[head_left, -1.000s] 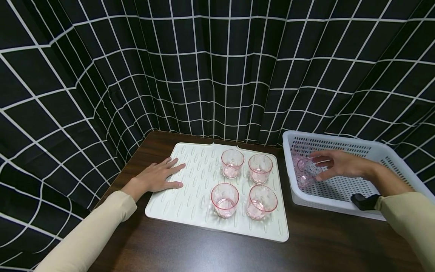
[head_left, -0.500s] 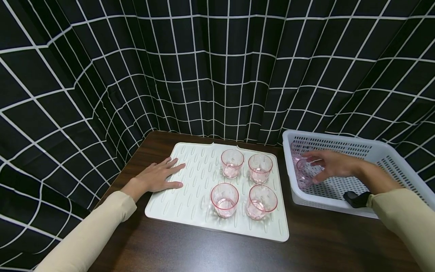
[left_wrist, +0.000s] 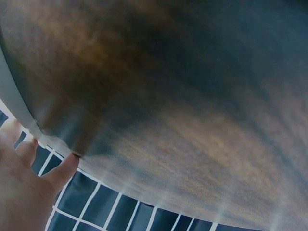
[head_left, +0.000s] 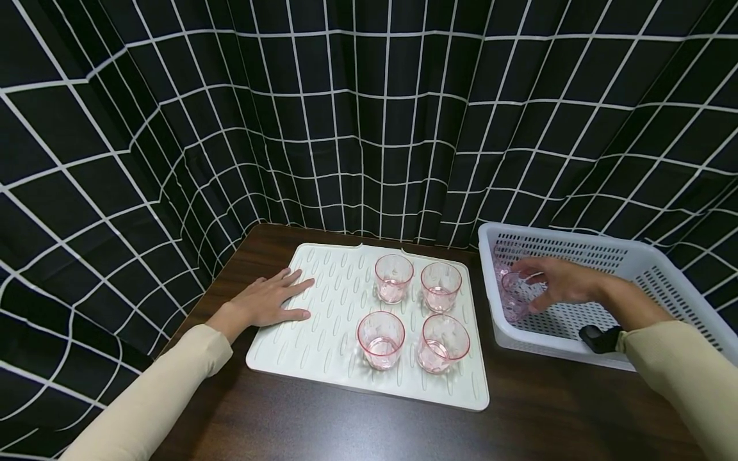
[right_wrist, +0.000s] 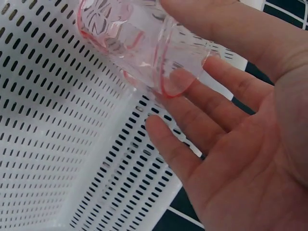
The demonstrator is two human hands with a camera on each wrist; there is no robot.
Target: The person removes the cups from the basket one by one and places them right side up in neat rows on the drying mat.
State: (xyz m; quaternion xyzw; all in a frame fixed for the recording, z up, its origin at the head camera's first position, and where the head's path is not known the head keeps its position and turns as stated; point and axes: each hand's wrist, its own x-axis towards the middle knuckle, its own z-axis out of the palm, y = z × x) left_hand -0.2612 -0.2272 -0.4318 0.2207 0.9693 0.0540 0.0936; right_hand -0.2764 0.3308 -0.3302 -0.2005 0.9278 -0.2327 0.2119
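In the head view my right hand [head_left: 567,282] reaches into the white basket [head_left: 582,355], thumb and fingers around a clear pink-rimmed glass [head_left: 513,304]. The right wrist view has my thumb on one side of this glass [right_wrist: 180,86] and fingertips on the other, near its rim. Another pink glass [right_wrist: 103,21] is close beyond it, partly hidden. My left hand [head_left: 265,299] rests flat with spread fingers on the left edge of the white ridged mat [head_left: 323,333]. Its fingertips [left_wrist: 67,166] appear low in the left wrist view.
Several pink-tinted glasses stand upright on the mat's right half, among them a front-left glass [head_left: 382,342] and a back-right glass [head_left: 441,288]. Mat and basket lie on a dark wooden table [head_left: 300,416]. A black gridded curtain [head_left: 369,115] hangs behind.
My right hand has moved slightly left inside the basket and its fingers have come around the glass there. The left hand and the glasses on the mat stay put.
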